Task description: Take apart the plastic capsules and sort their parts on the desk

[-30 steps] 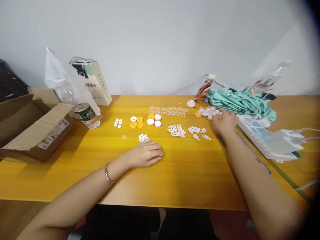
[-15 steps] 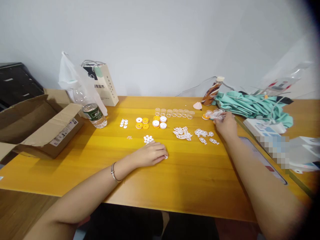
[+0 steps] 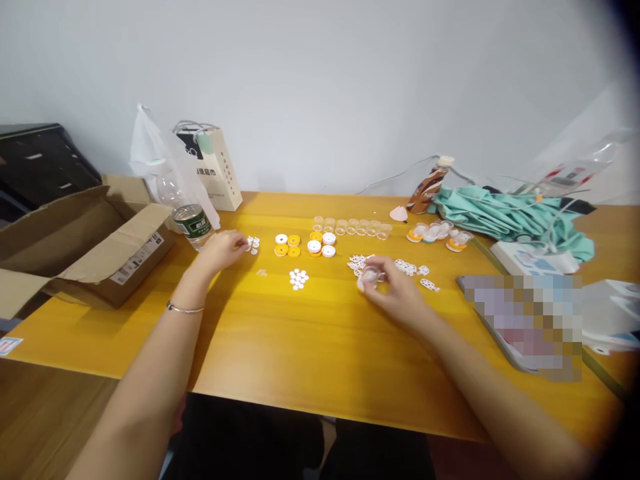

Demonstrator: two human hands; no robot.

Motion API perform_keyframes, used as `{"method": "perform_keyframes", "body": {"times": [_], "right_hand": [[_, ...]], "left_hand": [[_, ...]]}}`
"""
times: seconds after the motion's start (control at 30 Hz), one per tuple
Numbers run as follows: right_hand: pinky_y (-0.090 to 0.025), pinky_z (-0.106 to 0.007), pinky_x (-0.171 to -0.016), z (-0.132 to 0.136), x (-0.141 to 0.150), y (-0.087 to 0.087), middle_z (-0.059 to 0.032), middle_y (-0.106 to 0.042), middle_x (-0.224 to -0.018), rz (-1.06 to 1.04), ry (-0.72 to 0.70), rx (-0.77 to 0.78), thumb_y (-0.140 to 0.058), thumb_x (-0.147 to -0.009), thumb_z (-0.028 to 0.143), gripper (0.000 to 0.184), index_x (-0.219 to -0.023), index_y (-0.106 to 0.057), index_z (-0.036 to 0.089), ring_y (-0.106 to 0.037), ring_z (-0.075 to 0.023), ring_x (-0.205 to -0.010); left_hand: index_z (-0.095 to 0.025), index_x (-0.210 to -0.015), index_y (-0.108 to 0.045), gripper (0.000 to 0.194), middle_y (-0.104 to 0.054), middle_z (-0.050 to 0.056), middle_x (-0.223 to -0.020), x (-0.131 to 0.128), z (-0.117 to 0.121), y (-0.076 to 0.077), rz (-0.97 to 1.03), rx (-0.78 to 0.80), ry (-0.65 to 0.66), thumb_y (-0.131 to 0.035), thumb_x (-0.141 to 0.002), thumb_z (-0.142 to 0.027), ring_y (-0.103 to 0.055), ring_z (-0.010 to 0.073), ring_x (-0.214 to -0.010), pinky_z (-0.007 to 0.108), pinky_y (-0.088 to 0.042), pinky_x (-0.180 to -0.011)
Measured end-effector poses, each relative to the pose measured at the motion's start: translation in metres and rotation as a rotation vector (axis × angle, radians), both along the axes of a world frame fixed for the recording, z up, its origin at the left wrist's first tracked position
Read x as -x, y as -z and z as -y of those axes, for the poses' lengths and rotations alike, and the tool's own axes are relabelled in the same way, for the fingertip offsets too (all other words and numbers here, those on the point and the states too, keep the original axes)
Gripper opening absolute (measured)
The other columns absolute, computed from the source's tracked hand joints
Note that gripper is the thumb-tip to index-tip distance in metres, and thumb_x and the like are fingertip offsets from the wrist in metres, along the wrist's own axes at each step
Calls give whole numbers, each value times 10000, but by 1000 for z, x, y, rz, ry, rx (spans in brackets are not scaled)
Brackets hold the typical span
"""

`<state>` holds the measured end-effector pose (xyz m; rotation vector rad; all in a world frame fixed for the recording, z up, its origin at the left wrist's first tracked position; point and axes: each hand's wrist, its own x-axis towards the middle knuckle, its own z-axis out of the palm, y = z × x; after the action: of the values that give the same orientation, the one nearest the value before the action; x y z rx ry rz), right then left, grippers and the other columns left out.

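My left hand [image 3: 225, 250] has its fingers pinched together at a small cluster of white pieces [image 3: 255, 247], with a bit of white at the fingertips. My right hand [image 3: 399, 293] grips a small clear-domed piece with a white base [image 3: 369, 276], held over the near edge of a pile of white lattice-like cutouts [image 3: 357, 264]. Between the hands lie white round pellets [image 3: 299, 279], orange-and-white discs [image 3: 287, 245] and stacked rings [image 3: 321, 245]. Behind them stands a row of clear cups [image 3: 353, 227]. More clear-domed pieces with coloured bases [image 3: 430, 231] sit beyond my right hand.
At the left stand an open cardboard box [image 3: 125, 247], a water bottle [image 3: 193, 223] and a paper bag [image 3: 220, 170]. A brown drink bottle [image 3: 429, 187], green cloth [image 3: 510, 217] and a phone-like slab [image 3: 495, 327] are at the right. Cables trail behind.
My left hand has moved left and away from me, from the table middle to the white pieces. My right hand has come back leftward from the domed pieces, bringing one with it.
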<state>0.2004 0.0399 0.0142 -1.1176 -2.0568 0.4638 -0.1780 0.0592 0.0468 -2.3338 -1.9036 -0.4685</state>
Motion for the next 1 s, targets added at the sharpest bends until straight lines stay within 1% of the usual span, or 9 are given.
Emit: {"method": "perform_keyframes", "body": {"times": [0.1, 0.23, 0.43, 0.53, 0.63, 0.73, 0.87, 0.93, 1.0], "right_hand": [[-485, -332, -764, 14, 13, 7, -54, -591, -933, 54, -117, -27, -534, -761, 250, 285, -1035, -465, 213, -591, -188, -833], [-489, -327, -739, 20, 16, 15, -51, -591, -921, 70, -184, -21, -529, -765, 245, 311, -1064, -447, 214, -591, -182, -799], [-493, -356, -767, 24, 18, 24, -50, -596, -915, 11, -227, 59, -547, -767, 258, 307, -1057, -454, 220, -594, -191, -819], [-496, -351, -790, 22, 17, 27, -54, -585, -945, -71, -254, 146, -566, -772, 288, 346, -1082, -428, 220, -597, -182, -857], [-492, -349, -805, 19, 16, 27, -61, -572, -987, -83, -266, 187, -639, -725, 336, 446, -1099, -424, 222, -583, -189, -906], [-465, -381, -831, 16, 13, 25, -65, -564, -1001, 12, -263, 135, -692, -670, 372, 465, -1059, -485, 222, -552, -214, -932], [-442, -382, -830, 13, 11, 26, -64, -544, -947, 96, -283, 63, -647, -722, 356, 258, -921, -576, 207, -527, -213, -906], [-439, -373, -823, 13, 12, 28, -68, -538, -951, 85, -296, 51, -642, -731, 346, 238, -911, -588, 200, -518, -212, -910], [-439, -365, -812, 13, 13, 28, -65, -542, -932, 77, -313, 57, -648, -730, 352, 252, -920, -590, 198, -517, -209, -899]], "left_hand": [[-176, -718, -599, 188, -654, 36, -746, 10, -2, 6, -8, 145, -72, -508, -757, -336, -582, 169, -667, 236, -388, -579], [-179, -699, -603, 196, -659, 42, -716, 6, -5, 15, -33, 180, -103, -523, -735, -355, -582, 171, -637, 234, -379, -558], [-160, -733, -610, 189, -642, 60, -739, 7, -7, 15, 14, 20, -125, -531, -749, -331, -576, 172, -665, 243, -402, -596], [-148, -778, -612, 215, -625, 63, -748, -6, -2, 10, 37, -111, -77, -498, -791, -330, -568, 172, -685, 263, -421, -647], [-144, -870, -606, 238, -617, 66, -806, -40, 8, 7, 135, -212, 67, -440, -848, -312, -573, 168, -751, 281, -440, -714], [-161, -1017, -577, 253, -612, 82, -974, -85, 23, 10, 231, -222, 347, -417, -880, -301, -559, 182, -928, 328, -430, -852], [-200, -1300, -362, 411, -492, 97, -1251, -135, 45, 19, 240, -79, 693, -406, -895, -255, -441, 201, -1163, 388, -359, -990], [-216, -1356, -261, 469, -419, 94, -1329, -149, 52, 24, 253, 11, 811, -383, -903, -226, -392, 195, -1217, 388, -344, -1017], [-220, -1367, -231, 485, -384, 99, -1358, -157, 56, 29, 276, 69, 883, -377, -904, -212, -378, 196, -1231, 388, -346, -1021]]}}
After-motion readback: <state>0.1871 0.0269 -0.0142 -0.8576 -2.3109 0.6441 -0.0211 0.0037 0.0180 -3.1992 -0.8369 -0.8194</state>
